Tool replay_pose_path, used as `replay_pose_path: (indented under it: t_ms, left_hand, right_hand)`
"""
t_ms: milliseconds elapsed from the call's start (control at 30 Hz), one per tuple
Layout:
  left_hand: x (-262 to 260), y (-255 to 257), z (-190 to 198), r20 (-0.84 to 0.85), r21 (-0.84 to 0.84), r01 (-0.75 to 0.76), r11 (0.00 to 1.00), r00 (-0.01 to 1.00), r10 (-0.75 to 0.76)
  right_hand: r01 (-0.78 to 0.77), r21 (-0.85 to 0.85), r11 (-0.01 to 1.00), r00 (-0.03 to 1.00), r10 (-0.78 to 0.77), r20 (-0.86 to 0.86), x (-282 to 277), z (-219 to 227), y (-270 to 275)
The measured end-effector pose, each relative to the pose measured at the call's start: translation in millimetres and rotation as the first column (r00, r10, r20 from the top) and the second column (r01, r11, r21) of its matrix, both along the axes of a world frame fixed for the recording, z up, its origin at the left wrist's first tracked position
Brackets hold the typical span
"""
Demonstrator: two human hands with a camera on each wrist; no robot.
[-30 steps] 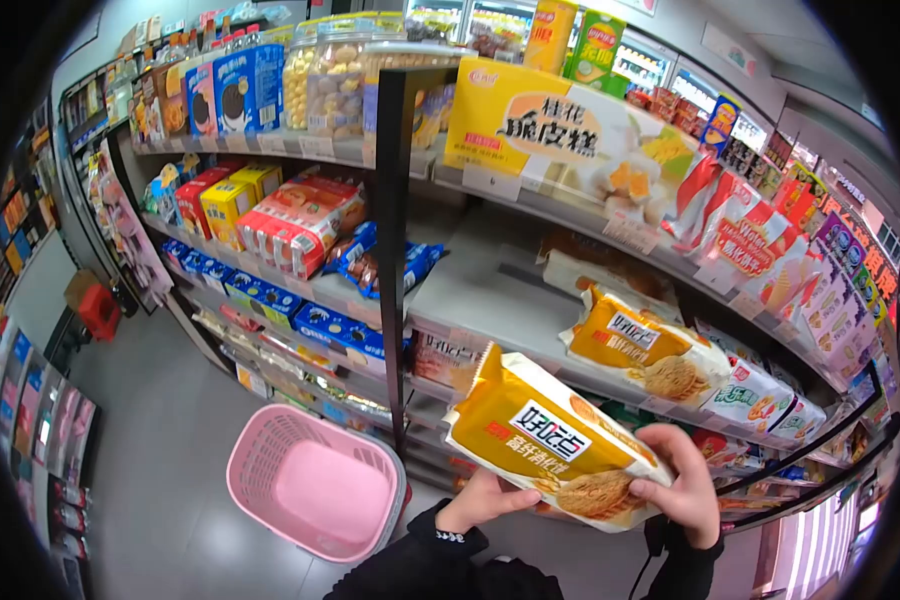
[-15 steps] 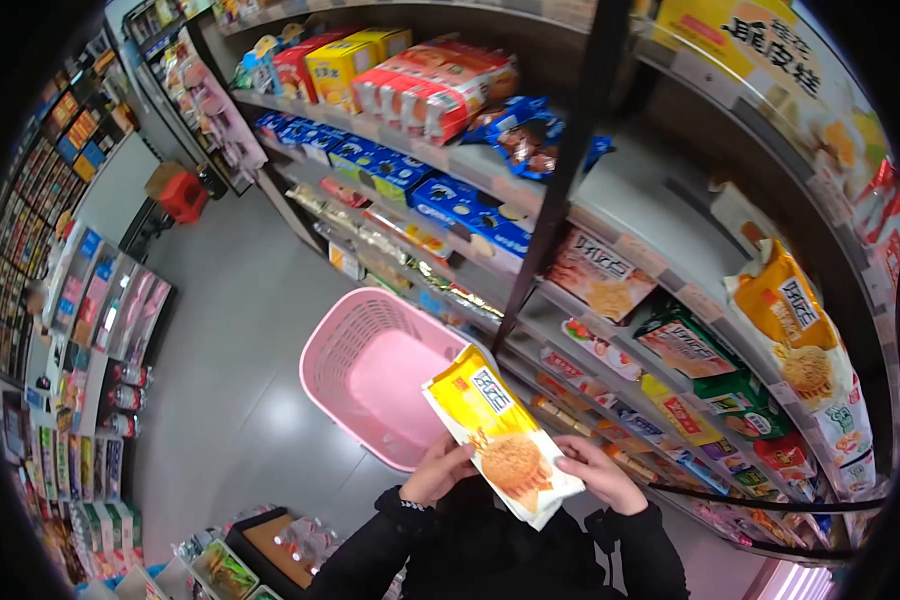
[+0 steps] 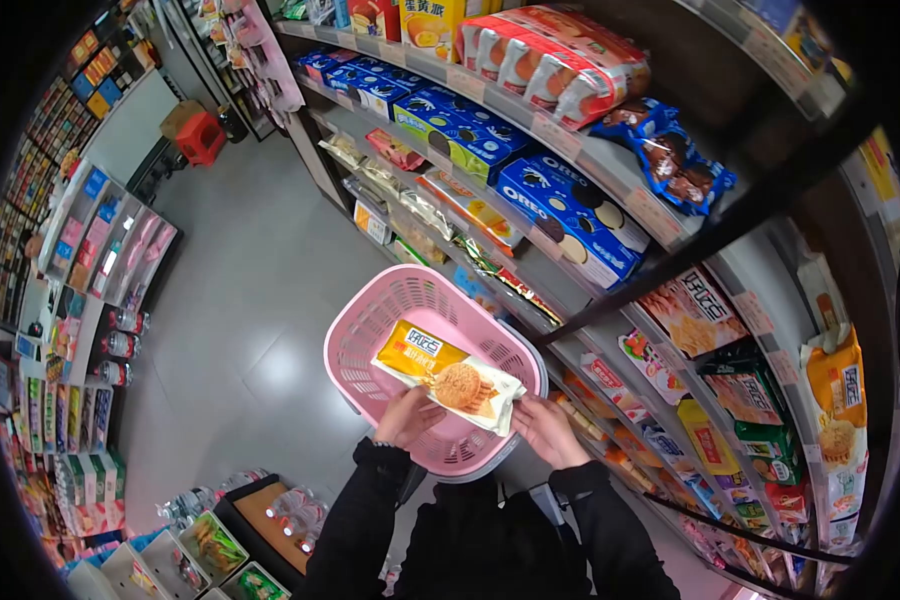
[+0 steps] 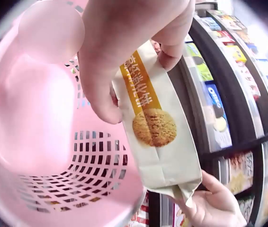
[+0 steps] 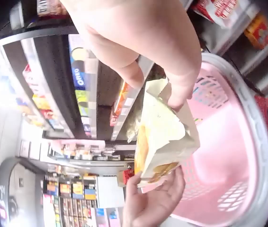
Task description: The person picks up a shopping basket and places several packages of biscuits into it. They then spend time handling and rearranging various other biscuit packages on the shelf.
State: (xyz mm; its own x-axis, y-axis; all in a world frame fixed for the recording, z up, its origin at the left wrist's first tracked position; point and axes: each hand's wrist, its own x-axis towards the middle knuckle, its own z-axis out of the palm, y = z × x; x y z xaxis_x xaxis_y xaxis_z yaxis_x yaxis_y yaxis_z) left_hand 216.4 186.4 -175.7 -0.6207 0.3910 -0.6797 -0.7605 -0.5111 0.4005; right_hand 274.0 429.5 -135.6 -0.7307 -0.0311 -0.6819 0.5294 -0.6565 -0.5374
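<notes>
A yellow-and-white pack of digestive biscuits [image 3: 460, 385] lies across both hands, over the open top of a pink shopping basket [image 3: 365, 312]. My left hand [image 3: 407, 415] grips its near side; in the left wrist view the thumb [image 4: 106, 111] is along one edge and fingers [image 4: 170, 56] along the other. At the pack's white end, my right hand [image 3: 548, 430] pinches the folded end flap [image 5: 158, 97]. The printed biscuit faces up in the head view. Beneath the pack, the pink basket floor shows around it.
Snack shelves run along the right, with Oreo boxes [image 3: 570, 220], a red multipack [image 3: 555, 60] and another yellow biscuit pack [image 3: 838, 400]. Grey floor [image 3: 240, 300] stretches left toward a display rack [image 3: 110, 235]. Crates [image 3: 210, 545] and bottles [image 3: 295, 510] stand at the lower left.
The biscuit pack has moved from in front of the shelf, leftward and over the basket, held in both hands. The head view has turned down and left.
</notes>
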Motion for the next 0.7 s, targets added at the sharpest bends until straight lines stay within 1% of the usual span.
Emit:
replay_pose_path:
  t_ms: [33, 67, 100, 133, 167, 200, 233, 267, 300, 367, 433, 500, 533, 567, 600, 633, 667, 700]
  left_hand:
    - [-7, -3, -13, 0.004, -0.001, -0.003, 1.0, 1.0, 0.003]
    - [-15, -5, -27, 0.063, -0.04, 0.021, 0.999, 0.998, -0.018]
    - [-23, -5, -39, 0.122, -0.077, 0.052, 0.996, 0.992, -0.042]
    - [-27, -4, -52, 0.142, -0.1, 0.061, 0.993, 0.989, -0.046]
    - [-32, -3, -64, 0.143, -0.098, 0.074, 0.992, 0.988, -0.06]
    - [-35, -4, -82, 0.157, -0.135, 0.09, 0.987, 0.985, -0.069]
    - [-39, -2, -97, 0.172, -0.169, 0.111, 0.979, 0.982, -0.082]
    - [-42, 0, -112, 0.209, -0.18, 0.101, 0.978, 0.976, -0.063]
    - [-45, 3, -125, 0.21, -0.164, 0.132, 0.978, 0.973, -0.096]
    - [-49, 11, -148, 0.226, -0.205, 0.094, 0.974, 0.973, -0.046]
    - [-50, 22, -164, 0.246, -0.244, 0.053, 0.968, 0.969, 0.009]
    - [-50, 24, -194, 0.268, -0.169, -0.035, 0.985, 0.96, 0.08]
    - [-47, 24, -210, 0.163, -0.145, -0.032, 0.989, 0.985, 0.056]
    - [-49, 31, -204, 0.244, -0.134, -0.106, 0.985, 0.96, 0.136]
    - [-47, 32, -213, 0.247, -0.129, -0.129, 0.983, 0.956, 0.158]
    - [-46, 27, -231, 0.27, -0.105, -0.14, 0.985, 0.949, 0.164]
    - [-47, 28, -238, 0.27, -0.118, -0.14, 0.983, 0.948, 0.167]
    - [-49, 29, -233, 0.296, -0.102, -0.13, 0.986, 0.943, 0.155]
  right_hand:
    - [0.019, -0.082, 0.996, 0.998, -0.015, 0.054, -7, -4, -2]
    - [-0.024, -0.093, 0.995, 0.998, 0.029, 0.056, -10, -8, -6]
    - [-0.018, -0.094, 0.995, 0.998, 0.024, 0.06, -10, -15, -10]
    - [-0.101, 0.073, 0.992, 0.994, 0.097, 0.057, -8, -24, -15]
    - [-0.177, 0.239, 0.955, 0.984, 0.165, 0.066, -9, -33, -17]
    - [-0.236, 0.327, 0.915, 0.97, 0.24, 0.029, -9, -18, -20]
    - [-0.272, 0.403, 0.874, 0.948, 0.314, -0.043, -5, -22, -19]
    - [-0.36, 0.409, 0.838, 0.907, 0.417, -0.056, 1, -23, -13]
    - [-0.442, 0.419, 0.794, 0.857, 0.512, -0.066, 6, -15, -7]
    - [-0.434, 0.461, 0.774, 0.821, 0.551, -0.151, 23, -9, 6]
    - [-0.425, 0.366, 0.828, 0.867, 0.489, -0.1, 45, -9, 20]
    - [-0.387, 0.446, 0.807, 0.878, 0.471, -0.091, 59, 5, 31]
    - [-0.366, 0.471, 0.803, 0.885, 0.457, -0.091, 69, 1, 36]
    - [-0.343, 0.499, 0.796, 0.893, 0.441, -0.09, 78, -3, 41]
    - [-0.339, 0.555, 0.759, 0.885, 0.458, -0.086, 84, -4, 45]
    - [-0.333, 0.577, 0.746, 0.883, 0.462, -0.087, 91, -9, 49]
    - [-0.36, 0.602, 0.713, 0.876, 0.48, -0.045, 90, -2, 53]
    - [-0.391, 0.617, 0.682, 0.865, 0.501, -0.005, 90, 9, 55]
